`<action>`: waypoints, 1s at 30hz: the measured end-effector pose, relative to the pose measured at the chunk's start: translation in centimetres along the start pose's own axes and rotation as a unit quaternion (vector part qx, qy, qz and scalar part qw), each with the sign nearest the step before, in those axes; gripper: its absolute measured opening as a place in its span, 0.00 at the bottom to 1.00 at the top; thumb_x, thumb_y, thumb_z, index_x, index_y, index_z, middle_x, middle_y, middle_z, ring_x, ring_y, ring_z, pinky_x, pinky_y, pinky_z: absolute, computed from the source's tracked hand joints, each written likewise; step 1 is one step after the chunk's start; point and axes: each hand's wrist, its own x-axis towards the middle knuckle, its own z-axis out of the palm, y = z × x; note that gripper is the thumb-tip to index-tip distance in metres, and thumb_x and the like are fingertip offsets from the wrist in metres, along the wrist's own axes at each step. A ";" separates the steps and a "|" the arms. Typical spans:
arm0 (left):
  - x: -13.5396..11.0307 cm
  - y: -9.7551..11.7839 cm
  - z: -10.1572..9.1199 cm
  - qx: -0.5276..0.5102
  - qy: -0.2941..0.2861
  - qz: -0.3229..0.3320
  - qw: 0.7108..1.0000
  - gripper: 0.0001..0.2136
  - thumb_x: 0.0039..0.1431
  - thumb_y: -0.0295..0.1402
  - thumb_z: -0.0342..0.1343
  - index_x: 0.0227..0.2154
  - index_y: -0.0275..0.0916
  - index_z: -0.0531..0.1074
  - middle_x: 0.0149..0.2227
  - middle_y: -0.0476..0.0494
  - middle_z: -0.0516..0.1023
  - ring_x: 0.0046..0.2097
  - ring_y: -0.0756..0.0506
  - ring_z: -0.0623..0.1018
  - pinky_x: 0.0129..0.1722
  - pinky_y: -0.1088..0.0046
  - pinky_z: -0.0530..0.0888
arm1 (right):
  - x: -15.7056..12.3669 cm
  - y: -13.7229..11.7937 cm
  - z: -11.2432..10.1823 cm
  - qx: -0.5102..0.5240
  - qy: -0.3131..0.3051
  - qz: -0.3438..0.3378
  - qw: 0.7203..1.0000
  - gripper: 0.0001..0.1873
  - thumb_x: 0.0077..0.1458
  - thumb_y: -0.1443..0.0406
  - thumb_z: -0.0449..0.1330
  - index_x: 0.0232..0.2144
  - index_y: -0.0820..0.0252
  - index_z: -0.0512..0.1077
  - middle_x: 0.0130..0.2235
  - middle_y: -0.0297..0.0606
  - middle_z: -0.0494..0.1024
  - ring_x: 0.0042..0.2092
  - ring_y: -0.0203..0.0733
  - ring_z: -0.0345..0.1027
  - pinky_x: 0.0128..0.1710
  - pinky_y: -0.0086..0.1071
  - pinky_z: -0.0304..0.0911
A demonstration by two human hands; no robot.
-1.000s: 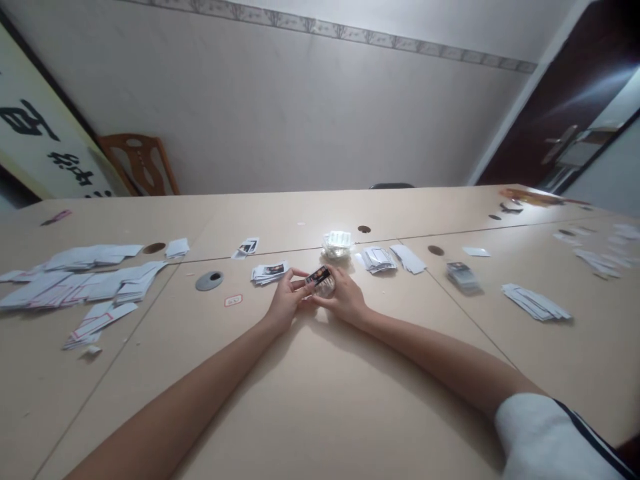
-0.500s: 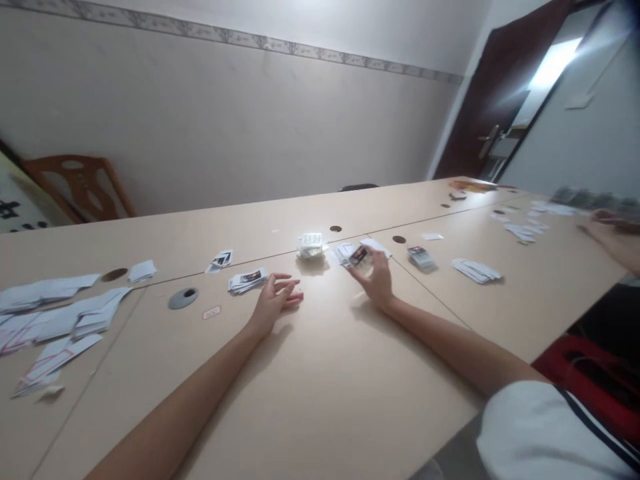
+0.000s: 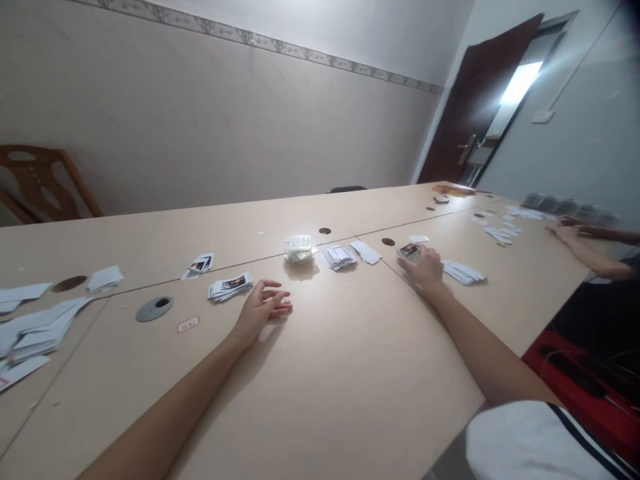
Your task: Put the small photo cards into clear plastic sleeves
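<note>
My left hand (image 3: pixel 263 303) rests on the beige table (image 3: pixel 325 373) with its fingers loosely apart and nothing in them. It lies just right of a small pile of picture cards (image 3: pixel 230 285). My right hand (image 3: pixel 425 267) reaches far to the right. Its fingers close on a dark picture card (image 3: pixel 409 251) lying on top of a small stack. A loose fan of white cards (image 3: pixel 463 272) lies just right of that hand.
A clear packet bundle (image 3: pixel 299 248) and white card piles (image 3: pixel 340 257) sit mid-table. More white cards (image 3: pixel 35 327) spread at the left, beside a grey cable grommet (image 3: pixel 155 308). Another person's hand (image 3: pixel 570 232) works at the far right. A wooden chair (image 3: pixel 35 183) and a dark door (image 3: pixel 475 107) stand beyond.
My hands parted. My right hand carried the picture card rightward to the stack, and my left hand let go and settled on the table. My view swung right.
</note>
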 end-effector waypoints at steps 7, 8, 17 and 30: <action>0.2 -0.3 -0.3 -0.013 -0.020 0.007 1.000 0.21 0.49 0.43 0.64 0.40 0.38 0.64 0.40 0.40 0.78 0.35 0.45 0.81 0.37 0.66 0.78 | -0.5 0.1 -0.1 0.019 -0.092 -0.004 0.996 0.34 0.47 0.61 0.62 0.56 0.55 0.60 0.51 0.48 0.66 0.50 0.51 0.63 0.45 0.39 0.58; 0.2 -0.4 -0.3 -0.016 -0.025 0.005 1.000 0.21 0.49 0.43 0.64 0.40 0.38 0.64 0.40 0.40 0.78 0.35 0.46 0.81 0.38 0.67 0.78 | -0.4 0.2 -0.1 0.017 -0.092 0.001 0.996 0.31 0.47 0.63 0.62 0.55 0.55 0.61 0.50 0.48 0.66 0.50 0.51 0.63 0.45 0.39 0.59; 0.3 -1.1 -0.3 -0.032 -0.030 0.008 0.999 0.18 0.49 0.41 0.64 0.38 0.37 0.66 0.39 0.41 0.77 0.34 0.47 0.81 0.36 0.69 0.78 | 2.1 2.2 1.6 -0.022 -0.092 -0.013 0.995 0.24 0.49 0.62 0.59 0.51 0.53 0.66 0.48 0.47 0.69 0.48 0.51 0.66 0.44 0.41 0.60; -0.5 -1.3 0.2 -0.017 -0.019 0.022 0.999 0.13 0.51 0.38 0.63 0.33 0.36 0.68 0.34 0.44 0.74 0.32 0.48 0.80 0.33 0.71 0.78 | 10.9 8.6 2.1 -0.077 -0.099 0.118 0.985 0.20 0.47 0.58 0.60 0.45 0.47 0.70 0.42 0.64 0.73 0.50 0.71 0.67 0.39 0.58 0.52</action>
